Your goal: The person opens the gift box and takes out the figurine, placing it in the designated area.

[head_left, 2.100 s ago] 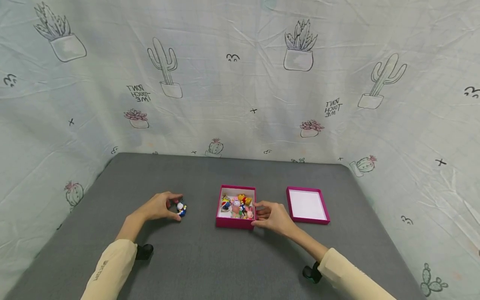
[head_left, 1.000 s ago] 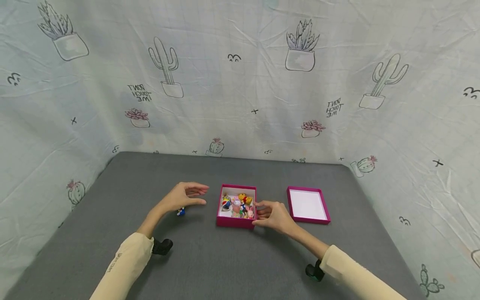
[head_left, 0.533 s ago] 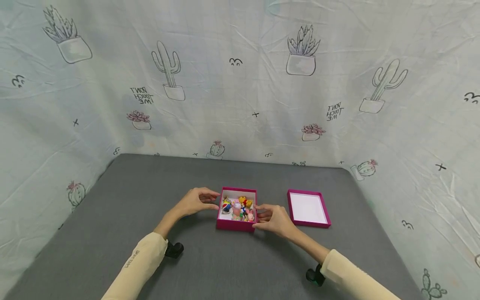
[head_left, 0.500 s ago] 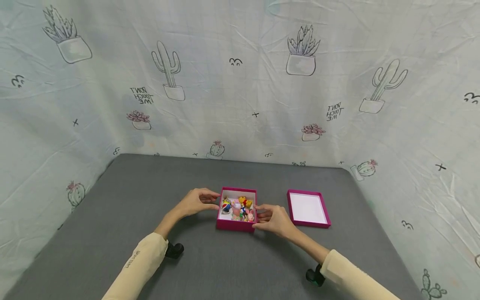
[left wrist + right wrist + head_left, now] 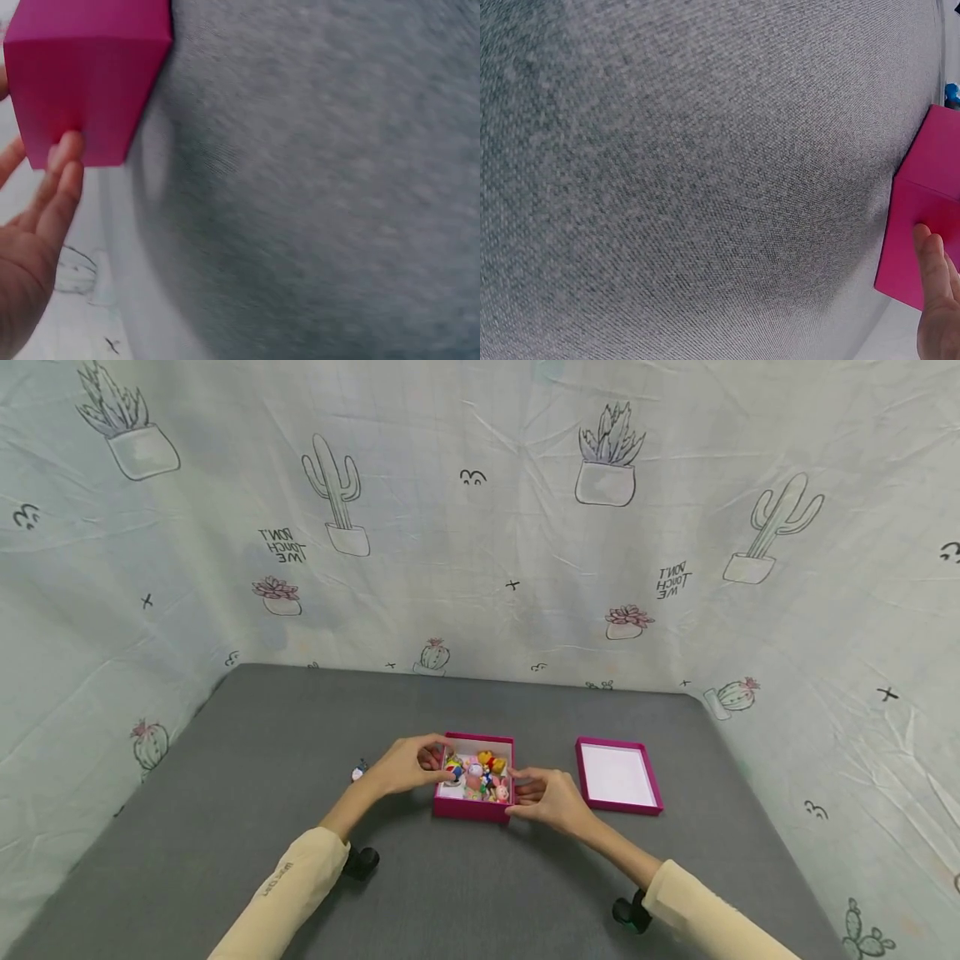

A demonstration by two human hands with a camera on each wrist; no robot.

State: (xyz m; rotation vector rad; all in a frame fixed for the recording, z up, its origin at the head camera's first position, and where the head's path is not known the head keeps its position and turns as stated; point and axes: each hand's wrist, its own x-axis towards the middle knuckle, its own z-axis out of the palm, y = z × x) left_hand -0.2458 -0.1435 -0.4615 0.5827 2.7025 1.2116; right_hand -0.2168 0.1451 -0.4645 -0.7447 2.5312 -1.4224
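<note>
On the bench (image 5: 480,885), I see the pink box (image 5: 471,811), roughly square, no clear long axis, between left hand (image 5: 405,766) and right hand (image 5: 557,798), equally near, uncurled fingers (image 5: 64,187) touching it from left and right.

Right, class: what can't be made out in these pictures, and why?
Head view: lower part of the lone figurine, behind the left wrist; fine details of the boxed toys, too small.
Left wrist view: the pink box, cut by the top edge.
Right wrist view: blue object and right hand, cut by the right edge.
</note>
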